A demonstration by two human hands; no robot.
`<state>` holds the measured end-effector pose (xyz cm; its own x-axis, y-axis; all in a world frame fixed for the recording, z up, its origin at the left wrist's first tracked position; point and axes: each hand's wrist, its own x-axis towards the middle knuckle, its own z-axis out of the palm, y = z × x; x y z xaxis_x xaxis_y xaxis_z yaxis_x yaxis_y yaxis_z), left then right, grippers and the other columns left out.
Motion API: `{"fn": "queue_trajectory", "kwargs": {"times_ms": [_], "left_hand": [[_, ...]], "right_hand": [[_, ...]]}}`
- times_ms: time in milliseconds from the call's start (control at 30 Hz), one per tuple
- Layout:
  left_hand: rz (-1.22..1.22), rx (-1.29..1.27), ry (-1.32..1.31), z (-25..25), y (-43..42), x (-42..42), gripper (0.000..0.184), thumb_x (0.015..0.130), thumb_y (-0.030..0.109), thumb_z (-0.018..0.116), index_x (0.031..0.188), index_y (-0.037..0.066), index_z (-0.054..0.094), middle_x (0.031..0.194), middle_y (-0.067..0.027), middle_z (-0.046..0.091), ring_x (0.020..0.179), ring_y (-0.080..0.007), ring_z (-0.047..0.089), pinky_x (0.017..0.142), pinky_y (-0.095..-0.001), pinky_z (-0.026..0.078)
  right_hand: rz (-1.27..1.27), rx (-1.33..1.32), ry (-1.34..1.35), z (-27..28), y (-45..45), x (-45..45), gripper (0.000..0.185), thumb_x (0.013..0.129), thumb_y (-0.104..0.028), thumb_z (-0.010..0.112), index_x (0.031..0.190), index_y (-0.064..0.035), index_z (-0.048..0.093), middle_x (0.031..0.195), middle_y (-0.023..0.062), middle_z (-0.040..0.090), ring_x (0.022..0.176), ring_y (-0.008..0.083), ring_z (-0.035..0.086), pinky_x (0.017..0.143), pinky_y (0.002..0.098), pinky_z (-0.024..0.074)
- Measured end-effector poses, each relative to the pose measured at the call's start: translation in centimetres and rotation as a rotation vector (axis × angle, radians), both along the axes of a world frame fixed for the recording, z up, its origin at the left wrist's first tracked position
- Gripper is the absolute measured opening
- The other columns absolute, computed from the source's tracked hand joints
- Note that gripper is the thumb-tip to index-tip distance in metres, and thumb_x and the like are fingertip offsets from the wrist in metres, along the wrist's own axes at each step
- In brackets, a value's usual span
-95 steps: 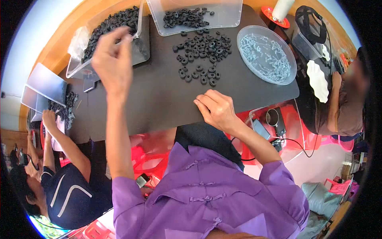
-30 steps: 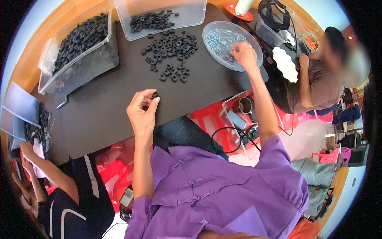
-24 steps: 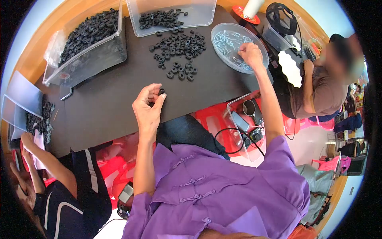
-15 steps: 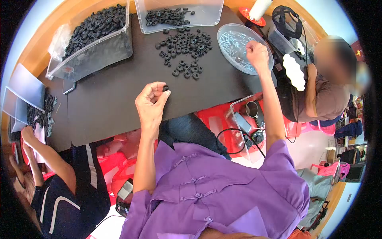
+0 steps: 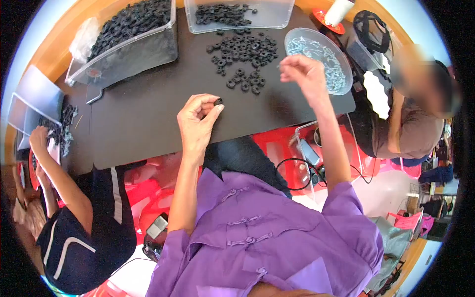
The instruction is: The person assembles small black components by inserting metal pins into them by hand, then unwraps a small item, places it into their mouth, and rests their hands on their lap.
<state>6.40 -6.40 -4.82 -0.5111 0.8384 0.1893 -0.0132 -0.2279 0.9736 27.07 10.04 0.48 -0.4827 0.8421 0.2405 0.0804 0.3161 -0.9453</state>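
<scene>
Between the thumb and fingertips of my left hand (image 5: 199, 121) is a small black part (image 5: 218, 102), held above the dark table (image 5: 148, 116). My right hand (image 5: 306, 79) is raised beside the near left rim of a round clear tray (image 5: 332, 59) of small shiny pieces. Its fingers are pinched together; what they hold, if anything, is too small to make out. A loose pile of black parts (image 5: 245, 52) lies on the table beyond both hands, with a smaller group (image 5: 246, 80) on its near side.
A large clear bin (image 5: 133, 62) heaped with black parts stands at the back left, another bin (image 5: 269, 20) at the back. Co-workers sit at the left (image 5: 89, 232) and right (image 5: 420, 126). At the back right are a spool (image 5: 340, 11) and a white wavy-edged item (image 5: 376, 95).
My right hand has lifted from the round tray and moved left toward my left hand. My left hand still holds the black part. The whole view has shifted slightly.
</scene>
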Motion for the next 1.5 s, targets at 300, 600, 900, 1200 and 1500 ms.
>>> {"fn": "queue_trajectory", "kwargs": {"times_ms": [300,600,900,1200,1500], "left_hand": [[-0.034,-0.067,0.035,-0.5,0.1,-0.1,0.014,0.076,-0.002,0.069,0.09,0.0,0.067,0.076,-0.0001,0.065,0.069,-0.0044,0.058,0.064,-0.0206,0.049],[-0.066,-0.114,0.093,-1.0,0.2,0.0,0.015,0.074,-0.002,0.069,0.089,0.001,0.068,0.07,0.0017,0.063,0.062,-0.0036,0.054,0.06,-0.0206,0.046],[-0.092,-0.133,0.144,-0.7,-0.1,-0.1,0.014,0.073,-0.001,0.069,0.086,0.002,0.068,0.064,0.0028,0.059,0.059,-0.0029,0.05,0.055,-0.0203,0.043],[-0.077,-0.085,0.037,-0.4,0.0,0.2,0.012,0.075,0.001,0.069,0.087,0.001,0.066,0.067,0.0038,0.059,0.06,-0.0018,0.05,0.054,-0.0187,0.041],[-0.07,-0.1,0.085,-0.9,0.0,-0.1,0.012,0.075,0.001,0.07,0.087,0.001,0.066,0.069,0.004,0.06,0.059,-0.0013,0.049,0.055,-0.0182,0.042]], "right_hand": [[0.26,0.06,-0.105,-2.1,-6.9,-6.3,0.01,0.081,0.006,0.058,0.09,0.0043,0.062,0.085,0.0046,0.057,0.071,0.0088,0.057,0.061,0.0207,0.0459],[0.236,0.21,-0.175,-1.5,-7.6,-6.7,0.007,0.079,0.006,0.06,0.086,0.004,0.061,0.081,0.0069,0.059,0.072,0.0106,0.06,0.061,0.0241,0.0489],[0.171,0.193,-0.161,-1.9,-8.8,-6.4,0.006,0.077,0.004,0.064,0.083,0.0034,0.062,0.08,0.0075,0.061,0.071,0.0119,0.06,0.062,0.0248,0.0504],[-0.131,0.549,-0.278,-1.9,-5.9,-7.0,0.006,0.076,-0.005,0.065,0.081,-0.0021,0.067,0.074,0.0084,0.06,0.067,0.02,0.059,0.06,0.0296,0.0469],[-0.261,0.812,-0.768,-3.7,-2.9,-12.5,0.015,0.074,-0.022,0.067,0.078,-0.0073,0.068,0.082,0.0084,0.059,0.088,0.0278,0.054,0.075,0.0416,0.0447]]}}
